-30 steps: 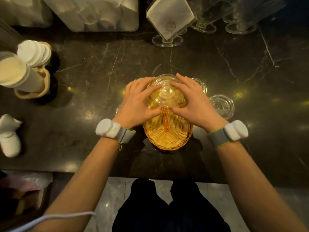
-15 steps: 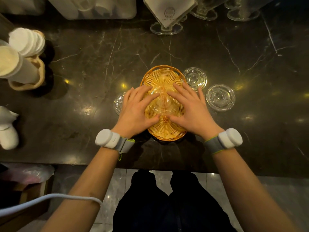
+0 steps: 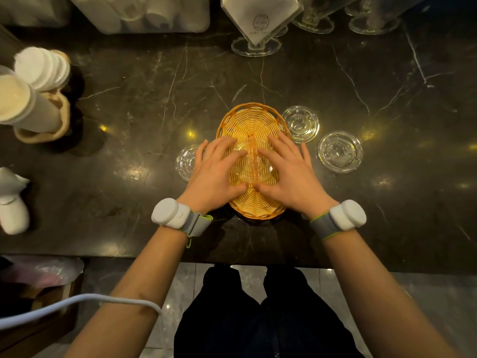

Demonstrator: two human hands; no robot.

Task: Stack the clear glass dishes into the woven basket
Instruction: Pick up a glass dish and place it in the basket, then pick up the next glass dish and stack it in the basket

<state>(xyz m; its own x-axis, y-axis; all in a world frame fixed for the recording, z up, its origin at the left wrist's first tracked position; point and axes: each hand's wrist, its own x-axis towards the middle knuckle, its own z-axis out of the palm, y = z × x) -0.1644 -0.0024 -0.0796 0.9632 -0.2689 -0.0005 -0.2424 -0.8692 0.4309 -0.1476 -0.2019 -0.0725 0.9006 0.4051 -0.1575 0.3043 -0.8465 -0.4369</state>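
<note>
clear glass sits cupped between both hands: the left hand (image 3: 215,174) and right hand (image 3: 291,174) curl loosely around a round glass dish (image 3: 254,164) lying inside the woven basket (image 3: 251,117), fingers spread over its rim. this looks like the placing step, with the dish seated near the basket's near half. three more glass dishes wait on the dark marble counter (image 3: 129,99): one left (image 3: 184,161), two right (image 3: 300,124) (image 3: 339,152). next, release and reach for one, lifting gently.
</note>
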